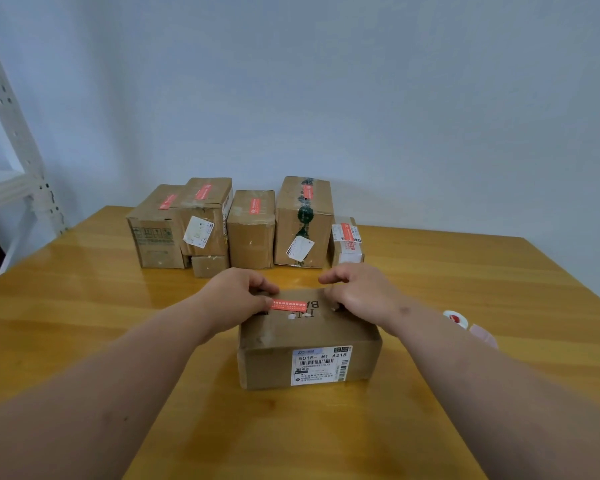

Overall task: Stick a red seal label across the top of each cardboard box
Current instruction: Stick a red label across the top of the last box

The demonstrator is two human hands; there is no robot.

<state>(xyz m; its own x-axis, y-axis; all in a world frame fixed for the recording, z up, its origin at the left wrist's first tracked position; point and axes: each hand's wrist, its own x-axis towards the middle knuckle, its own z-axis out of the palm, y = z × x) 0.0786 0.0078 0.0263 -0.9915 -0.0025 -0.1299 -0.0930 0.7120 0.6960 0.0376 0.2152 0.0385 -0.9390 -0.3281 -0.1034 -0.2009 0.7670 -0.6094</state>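
Note:
A brown cardboard box with a white shipping label on its front stands in the middle of the wooden table. A red seal label lies across the far part of its top. My left hand pinches the label's left end between thumb and fingers. My right hand rests with curled fingers on the box's far right top edge, just right of the label; I cannot tell whether it touches the label.
Several cardboard boxes with red seal labels on top stand in a row at the table's far edge against the wall. A roll of red labels lies to the right of the box. White metal shelving stands at the left.

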